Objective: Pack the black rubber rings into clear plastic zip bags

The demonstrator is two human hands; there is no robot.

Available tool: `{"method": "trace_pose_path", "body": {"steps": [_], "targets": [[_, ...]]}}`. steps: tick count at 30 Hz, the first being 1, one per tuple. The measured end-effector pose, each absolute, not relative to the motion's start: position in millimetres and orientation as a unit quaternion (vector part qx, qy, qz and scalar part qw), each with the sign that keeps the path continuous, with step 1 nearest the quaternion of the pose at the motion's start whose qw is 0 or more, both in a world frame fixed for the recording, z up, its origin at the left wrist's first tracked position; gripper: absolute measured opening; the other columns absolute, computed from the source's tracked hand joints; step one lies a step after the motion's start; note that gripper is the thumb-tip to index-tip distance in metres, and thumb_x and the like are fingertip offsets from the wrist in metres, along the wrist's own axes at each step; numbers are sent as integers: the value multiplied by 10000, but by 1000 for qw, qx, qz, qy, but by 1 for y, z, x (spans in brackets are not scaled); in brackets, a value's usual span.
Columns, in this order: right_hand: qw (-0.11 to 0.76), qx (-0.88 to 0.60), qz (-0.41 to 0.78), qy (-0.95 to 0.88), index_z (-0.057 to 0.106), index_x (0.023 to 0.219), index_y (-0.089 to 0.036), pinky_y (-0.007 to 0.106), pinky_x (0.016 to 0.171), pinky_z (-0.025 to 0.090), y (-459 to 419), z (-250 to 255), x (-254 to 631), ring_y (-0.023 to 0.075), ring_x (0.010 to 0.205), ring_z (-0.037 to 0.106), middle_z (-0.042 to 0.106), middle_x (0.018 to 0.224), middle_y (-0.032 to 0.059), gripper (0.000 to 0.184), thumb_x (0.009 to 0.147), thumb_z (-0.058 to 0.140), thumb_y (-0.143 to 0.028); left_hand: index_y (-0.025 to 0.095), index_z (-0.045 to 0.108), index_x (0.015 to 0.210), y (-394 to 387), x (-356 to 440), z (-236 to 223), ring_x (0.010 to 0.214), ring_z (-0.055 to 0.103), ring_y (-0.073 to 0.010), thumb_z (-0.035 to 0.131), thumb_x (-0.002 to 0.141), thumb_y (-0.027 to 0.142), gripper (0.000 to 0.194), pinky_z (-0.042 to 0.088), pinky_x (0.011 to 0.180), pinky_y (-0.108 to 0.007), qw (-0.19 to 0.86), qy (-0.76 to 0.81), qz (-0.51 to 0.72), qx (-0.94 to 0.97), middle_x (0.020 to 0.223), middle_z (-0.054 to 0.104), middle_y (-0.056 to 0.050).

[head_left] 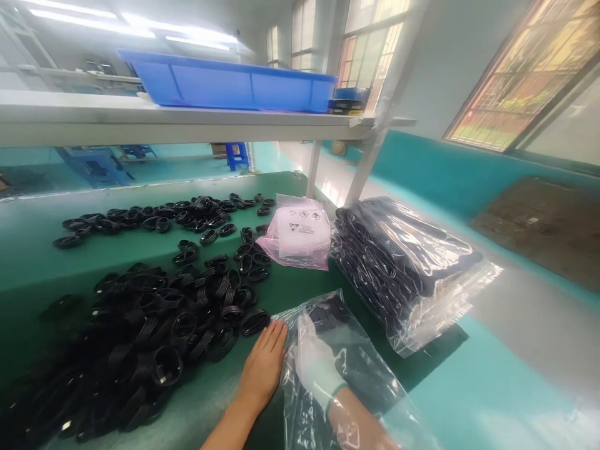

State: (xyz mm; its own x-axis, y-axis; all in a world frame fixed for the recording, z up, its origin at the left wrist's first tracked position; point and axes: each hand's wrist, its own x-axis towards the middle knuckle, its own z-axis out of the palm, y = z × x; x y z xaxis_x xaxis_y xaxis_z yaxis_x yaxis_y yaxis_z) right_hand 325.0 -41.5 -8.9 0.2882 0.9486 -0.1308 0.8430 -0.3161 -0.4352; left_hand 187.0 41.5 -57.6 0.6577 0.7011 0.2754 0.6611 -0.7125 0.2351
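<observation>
My left hand (265, 359), bare, lies flat with its fingers stretched out along the left edge of a clear plastic bag (360, 369). Inside that bag is my right hand (316, 359) in a white glove, seen through the film. Its fingers reach forward, stretched out, beside a row of black coiled cables (330, 312) at the bag's far end. Whether the fingertips touch these cables is hard to tell. Left of my left hand spreads a large heap of black coiled cables (164, 325) on the green tabletop (300, 284).
Several filled clear bags of black cables (398, 250) are stacked at the table's right edge. A pink bag (300, 231) with white contents lies beyond my hands. More coils (187, 212) lie farther back. A blue bin (234, 84) stands on the shelf (187, 128) above the table.
</observation>
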Motion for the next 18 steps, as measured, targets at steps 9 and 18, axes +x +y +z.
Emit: {"method": "trace_pose_path", "body": {"steps": [9,18], "targets": [[162,-823,312,-447,486,1206,-364,332,624,470,-56,-8,349,249,916,607,612,1088,48,582,643,475,-511,239,358,1306,42,183,-59,1243,356,-178,341,851,184,458,378,1003,-393,23,368,166,914,1360,378,-18],[231,-824,148,-496,544,1141,-325,369,757,426,-90,-14,367,244,1004,540,612,1052,56,517,666,485,-519,250,421,1260,39,187,-30,1237,370,-181,334,857,232,413,372,1000,-389,118,397,170,894,1315,450,-4]]}}
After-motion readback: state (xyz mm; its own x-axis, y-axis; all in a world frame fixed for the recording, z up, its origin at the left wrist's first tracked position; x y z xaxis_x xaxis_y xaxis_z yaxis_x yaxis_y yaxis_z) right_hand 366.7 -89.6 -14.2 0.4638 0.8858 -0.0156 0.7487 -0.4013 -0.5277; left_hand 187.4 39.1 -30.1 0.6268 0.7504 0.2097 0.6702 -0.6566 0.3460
